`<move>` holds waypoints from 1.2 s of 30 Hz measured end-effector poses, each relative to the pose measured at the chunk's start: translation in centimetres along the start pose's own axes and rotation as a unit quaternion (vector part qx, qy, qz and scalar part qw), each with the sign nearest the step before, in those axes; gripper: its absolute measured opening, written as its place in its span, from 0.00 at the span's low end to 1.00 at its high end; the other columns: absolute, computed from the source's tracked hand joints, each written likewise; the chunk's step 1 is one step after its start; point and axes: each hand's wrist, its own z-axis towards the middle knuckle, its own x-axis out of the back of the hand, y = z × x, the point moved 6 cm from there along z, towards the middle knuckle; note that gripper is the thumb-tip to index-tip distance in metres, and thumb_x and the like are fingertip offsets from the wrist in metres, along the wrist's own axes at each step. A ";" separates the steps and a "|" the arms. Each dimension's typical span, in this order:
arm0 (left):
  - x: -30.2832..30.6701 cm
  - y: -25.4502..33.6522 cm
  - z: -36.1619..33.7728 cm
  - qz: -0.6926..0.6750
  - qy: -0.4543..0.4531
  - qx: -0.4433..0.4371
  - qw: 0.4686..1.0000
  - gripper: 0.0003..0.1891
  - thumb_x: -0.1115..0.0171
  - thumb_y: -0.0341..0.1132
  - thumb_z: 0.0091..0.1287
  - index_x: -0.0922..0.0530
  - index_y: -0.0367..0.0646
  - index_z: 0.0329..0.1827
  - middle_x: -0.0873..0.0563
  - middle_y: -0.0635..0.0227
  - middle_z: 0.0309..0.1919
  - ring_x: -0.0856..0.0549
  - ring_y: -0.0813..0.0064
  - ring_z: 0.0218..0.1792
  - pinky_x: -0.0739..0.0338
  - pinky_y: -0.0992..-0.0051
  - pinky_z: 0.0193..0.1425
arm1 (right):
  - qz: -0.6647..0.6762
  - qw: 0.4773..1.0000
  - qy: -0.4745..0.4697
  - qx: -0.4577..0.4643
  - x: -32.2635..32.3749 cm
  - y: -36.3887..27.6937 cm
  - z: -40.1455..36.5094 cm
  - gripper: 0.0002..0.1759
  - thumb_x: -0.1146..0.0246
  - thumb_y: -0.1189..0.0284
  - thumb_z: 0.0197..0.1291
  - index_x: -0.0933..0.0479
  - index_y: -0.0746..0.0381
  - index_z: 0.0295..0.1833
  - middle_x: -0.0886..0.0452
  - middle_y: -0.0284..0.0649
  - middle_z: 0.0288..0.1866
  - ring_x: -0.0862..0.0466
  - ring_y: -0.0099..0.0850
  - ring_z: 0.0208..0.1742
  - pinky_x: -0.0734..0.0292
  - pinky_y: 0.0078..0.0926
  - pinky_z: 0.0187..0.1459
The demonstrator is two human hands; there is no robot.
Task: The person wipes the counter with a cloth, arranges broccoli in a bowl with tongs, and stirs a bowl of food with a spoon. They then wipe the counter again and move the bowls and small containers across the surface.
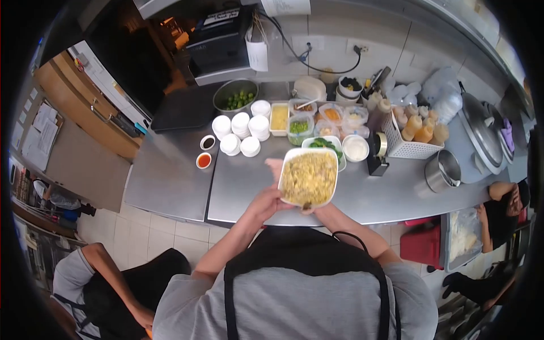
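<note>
A white squarish bowl [309, 199] is raised over the near edge of the steel counter, tilted toward me. Yellow, crumbly food with brownish bits [309, 174] fills it almost to the rim. My left hand [265, 204] grips the bowl's near left side with closed fingers. From the right, my other forearm passes beneath the bowl; my right hand [275, 165] supports it from below, mostly hidden, with fingers showing past the left side. Just behind the bowl sits a container of green leafy vegetables [324, 144]. A tub of white contents [356, 148] stands to its right.
Stacked white cups [240, 124], two sauce cups [204, 161], a bowl of green fruits [236, 97] and a bottle basket [415, 149] stand on the steel counter [255, 190]. A metal pot [442, 171] is at right. Other people are at lower left [113, 277] and right [501, 218].
</note>
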 end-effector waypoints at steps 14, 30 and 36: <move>3.1 0.4 -2.8 0.082 -0.008 0.061 0.995 0.25 0.52 0.24 0.56 0.38 0.31 0.60 0.24 0.52 0.50 0.19 0.62 0.45 0.19 0.70 0.44 | 0.510 0.832 0.054 -0.212 0.1 -5.5 1.1 0.22 0.53 0.61 0.63 0.34 0.64 0.56 0.26 0.43 0.52 0.24 0.35 0.52 0.27 0.34 0.52; 10.0 -0.3 -0.6 0.031 0.122 0.004 0.992 0.21 0.58 0.22 0.57 0.37 0.30 0.56 0.26 0.50 0.51 0.22 0.59 0.50 0.23 0.66 0.53 | 0.407 0.851 0.129 -0.306 6.5 -5.9 -8.7 0.18 0.56 0.64 0.66 0.32 0.67 0.50 0.24 0.42 0.47 0.22 0.30 0.45 0.27 0.27 0.50; 12.7 -0.5 1.5 0.041 0.180 0.017 0.983 0.21 0.59 0.20 0.57 0.38 0.30 0.57 0.26 0.50 0.51 0.22 0.58 0.50 0.24 0.64 0.54 | 0.183 0.889 0.382 -0.176 22.3 -12.6 -18.0 0.20 0.51 0.60 0.64 0.30 0.67 0.48 0.23 0.40 0.43 0.22 0.29 0.41 0.26 0.25 0.44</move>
